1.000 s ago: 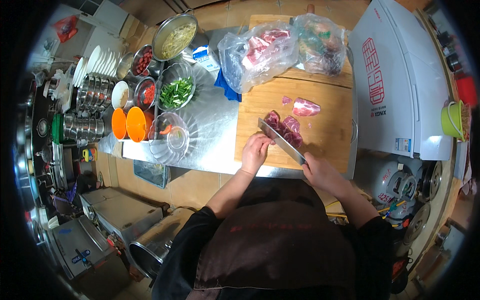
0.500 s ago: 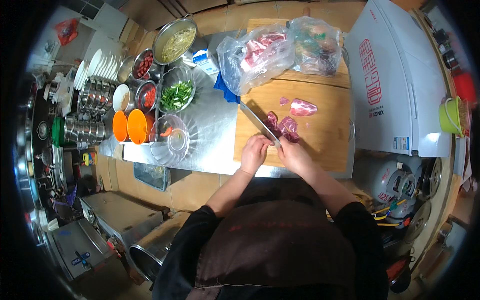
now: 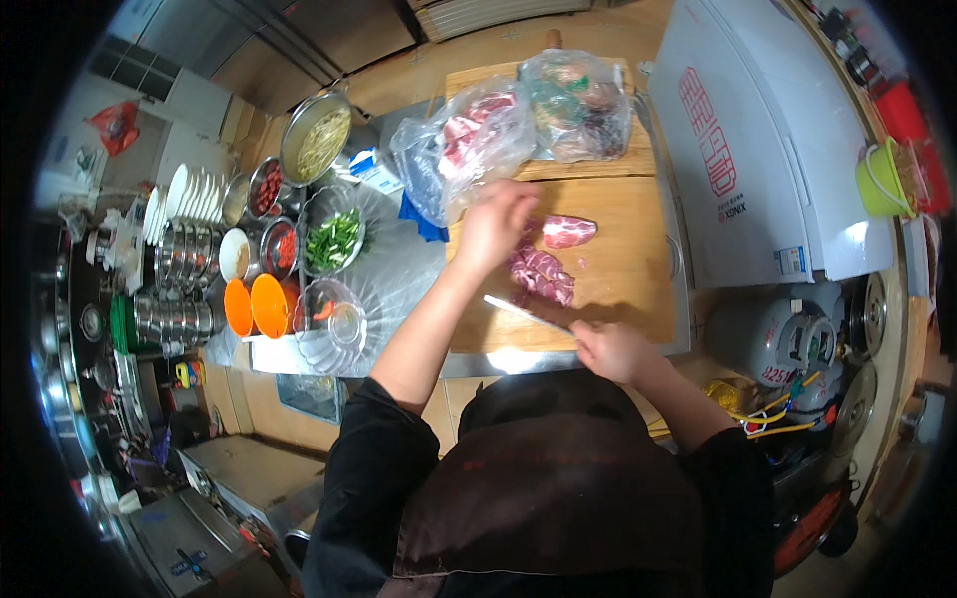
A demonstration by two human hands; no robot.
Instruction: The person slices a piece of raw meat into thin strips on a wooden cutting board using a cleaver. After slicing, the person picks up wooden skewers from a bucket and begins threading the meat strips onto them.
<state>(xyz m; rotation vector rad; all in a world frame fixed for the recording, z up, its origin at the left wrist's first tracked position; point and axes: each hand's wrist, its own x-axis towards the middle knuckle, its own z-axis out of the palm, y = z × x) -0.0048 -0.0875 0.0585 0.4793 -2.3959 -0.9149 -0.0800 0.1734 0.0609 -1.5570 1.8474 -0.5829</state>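
In my right hand is the handle of a kitchen knife, low over the near part of the wooden cutting board. Its blade points left, apart from the meat. Cut slices of raw red meat lie in a heap just beyond the blade. A larger marbled chunk of meat rests behind them. My left hand is over the board's left side, fingers loosely bent and apart, beside a small bit of meat. Behind it sits a clear plastic bag of raw meat.
Another filled plastic bag stands at the back. To the left are a glass bowl of chopped greens, a clear bowl, orange containers and a pot of pale strips. A white appliance borders the right.
My left hand has left the blade and moved up toward the bags. My right hand has drawn the knife nearer to me and turned it flatter. The view has shifted.
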